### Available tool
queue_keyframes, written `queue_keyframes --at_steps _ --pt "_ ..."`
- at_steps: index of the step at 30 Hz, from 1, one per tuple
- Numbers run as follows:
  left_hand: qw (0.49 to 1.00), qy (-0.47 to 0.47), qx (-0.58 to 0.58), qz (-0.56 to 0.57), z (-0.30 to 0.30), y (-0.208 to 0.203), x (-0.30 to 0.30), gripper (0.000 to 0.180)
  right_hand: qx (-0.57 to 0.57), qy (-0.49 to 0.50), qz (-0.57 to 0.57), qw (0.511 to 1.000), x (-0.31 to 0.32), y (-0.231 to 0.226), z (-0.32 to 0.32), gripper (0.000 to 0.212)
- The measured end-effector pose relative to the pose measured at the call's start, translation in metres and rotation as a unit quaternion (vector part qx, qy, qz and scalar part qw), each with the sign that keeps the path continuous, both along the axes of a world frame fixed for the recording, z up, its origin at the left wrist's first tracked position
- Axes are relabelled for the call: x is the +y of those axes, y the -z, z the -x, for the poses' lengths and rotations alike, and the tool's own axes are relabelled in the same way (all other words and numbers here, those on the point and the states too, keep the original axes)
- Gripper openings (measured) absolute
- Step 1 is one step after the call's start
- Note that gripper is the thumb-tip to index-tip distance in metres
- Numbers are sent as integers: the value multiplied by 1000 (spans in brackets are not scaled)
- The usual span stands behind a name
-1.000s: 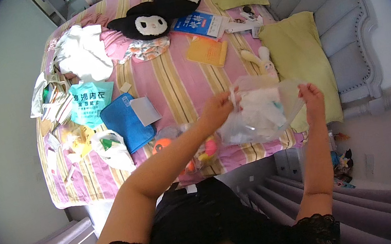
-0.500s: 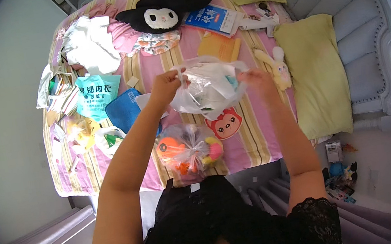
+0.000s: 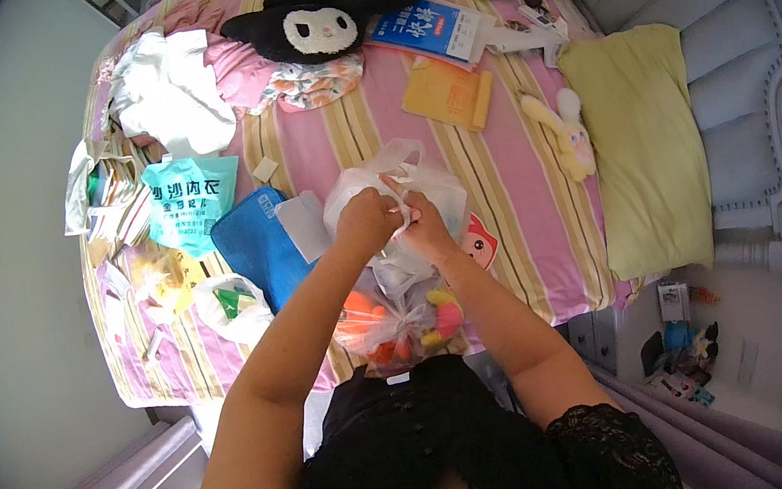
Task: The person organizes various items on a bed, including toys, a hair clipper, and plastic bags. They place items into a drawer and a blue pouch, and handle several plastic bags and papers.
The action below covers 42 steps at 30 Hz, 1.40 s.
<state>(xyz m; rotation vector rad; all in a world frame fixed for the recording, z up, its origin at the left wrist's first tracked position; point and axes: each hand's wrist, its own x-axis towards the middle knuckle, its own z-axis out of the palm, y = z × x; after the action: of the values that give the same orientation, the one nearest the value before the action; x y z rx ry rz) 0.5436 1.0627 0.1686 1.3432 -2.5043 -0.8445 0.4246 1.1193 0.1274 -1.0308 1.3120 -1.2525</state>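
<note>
A filled white plastic bag (image 3: 439,192) is in front of me over the bed, its top gathered between my hands. My left hand (image 3: 369,221) is closed on the gathered plastic. Close against it, my right hand (image 3: 425,229) pinches the bag's handles. What the bag holds is hidden. Nearer to me sits a clear bag of toys (image 3: 398,324), with orange, pink and yellow showing through. Behind my right wrist, a red cartoon face (image 3: 480,243) is partly covered.
Left lie a blue pouch (image 3: 255,245), a teal bag (image 3: 193,201) and a small white bag (image 3: 233,306). Farther back are black plush toys (image 3: 319,31), a blue book (image 3: 430,31) and a yellow envelope (image 3: 449,94). A plush rabbit (image 3: 567,137) lies beside the green pillow (image 3: 646,156).
My hands have come together and nearer to me, drawing the white bag's spread opening into a bunch. The bag now covers part of the red cartoon face.
</note>
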Motion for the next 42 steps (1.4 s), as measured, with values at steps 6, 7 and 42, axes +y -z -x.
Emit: queue_keyframes --at_steps 6,7,42 --pt "995 25 -88 -25 15 -29 -12 16 42 -22 -13 999 -8 12 -1 22" --pt "998 34 -52 -3 11 -18 -21 16 75 -30 -51 995 -8 13 3 18" --pt "949 25 306 73 32 -112 38 15 118 -7 -21 993 60 -149 65 14"
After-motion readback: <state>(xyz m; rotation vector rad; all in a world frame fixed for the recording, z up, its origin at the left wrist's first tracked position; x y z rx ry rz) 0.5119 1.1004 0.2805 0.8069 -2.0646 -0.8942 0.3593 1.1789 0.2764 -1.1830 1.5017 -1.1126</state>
